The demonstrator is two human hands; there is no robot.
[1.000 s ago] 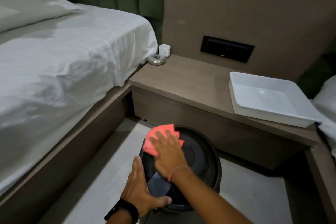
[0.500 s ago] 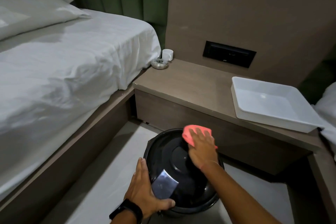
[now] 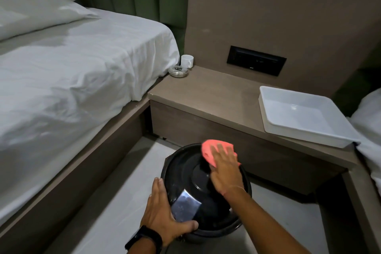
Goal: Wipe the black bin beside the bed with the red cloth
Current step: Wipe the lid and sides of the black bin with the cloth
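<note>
Right hand, fingers flat, presses the cloth at the bin's 1 o'clock; left hand grasps its 8 o'clock rim.

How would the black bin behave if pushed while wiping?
Probably light, apt to slide or tip: the left hand grips the black bin at its rim, seemingly steadying it. Its glossy lid looks stiff and slippery under the red cloth the right hand presses.

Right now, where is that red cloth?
In the head view the red cloth sits low, right of centre, on the far rim of the black bin, pressed flat under the right hand, just before the bedside shelf.
</note>
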